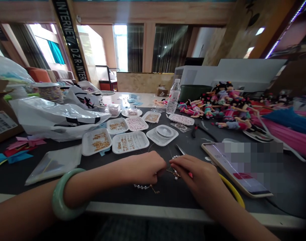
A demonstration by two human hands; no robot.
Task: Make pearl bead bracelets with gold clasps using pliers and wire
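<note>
My left hand [153,167] is closed in a fist low over the dark tabletop, and what its fingers hold is hidden. Just below it lies a bracelet of clear beads [142,186] with a thin gold chain end. Facing it, my right hand [199,172] has thumb and fingers pinched together; whatever is between the tips is too small to name. White beads [176,157] and a gold chain piece with beads [176,174] show right around those fingertips. A pointed metal blade [180,149] lies beyond the right hand, and a yellow curved handle [232,190] beside its wrist.
White trays of gold findings [100,142] and pink beads [136,124] stand ahead, near a white spool [165,131]. A phone [237,170] and black-handled pliers [194,130] lie right. Farther back are a water bottle [173,97], dolls [228,107] and plastic bags [59,117].
</note>
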